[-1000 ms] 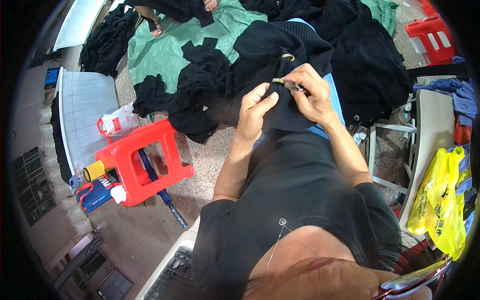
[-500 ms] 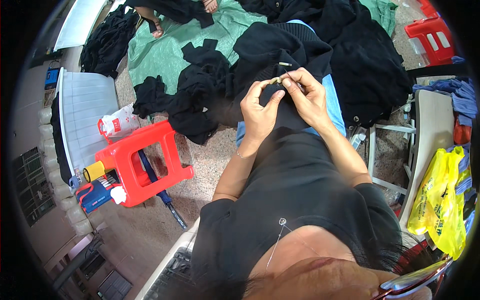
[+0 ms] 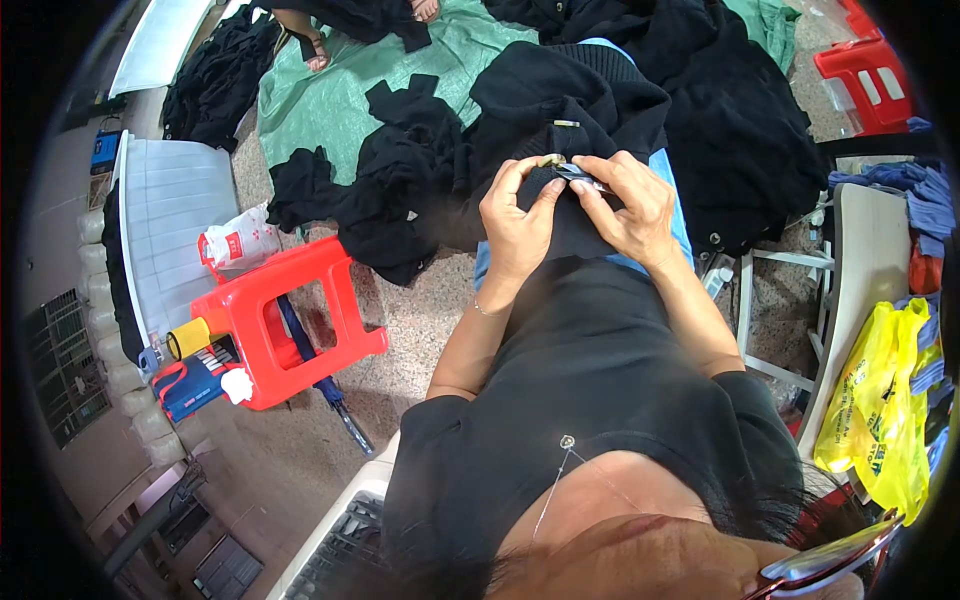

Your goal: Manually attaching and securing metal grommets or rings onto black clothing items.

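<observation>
A black knit garment (image 3: pixel 560 95) with a ribbed edge lies across my lap. With fingers and thumb closed, my left hand (image 3: pixel 518 225) pinches a fold of it beside a small pale button-like piece (image 3: pixel 553 160). Another small pale piece (image 3: pixel 567 123) shows on the knit just beyond my fingertips. My right hand (image 3: pixel 637 210) grips small metal thread snips (image 3: pixel 578 174), their tip at the pinched fold. My right fingers partly cover the snips, so I cannot tell whether the blades are apart.
A red plastic stool (image 3: pixel 290 330) stands at the left, near a blue folded umbrella (image 3: pixel 325 385). Black garments (image 3: pixel 735 130) are heaped beyond my knees, partly on a green sheet (image 3: pixel 340 100). At the right are a yellow bag (image 3: pixel 875 400) and a pale chair (image 3: pixel 865 260).
My right hand has shifted slightly right and nearer to me, and turned. The metal snips now show between its fingers at the fold. My left hand keeps its pinch.
</observation>
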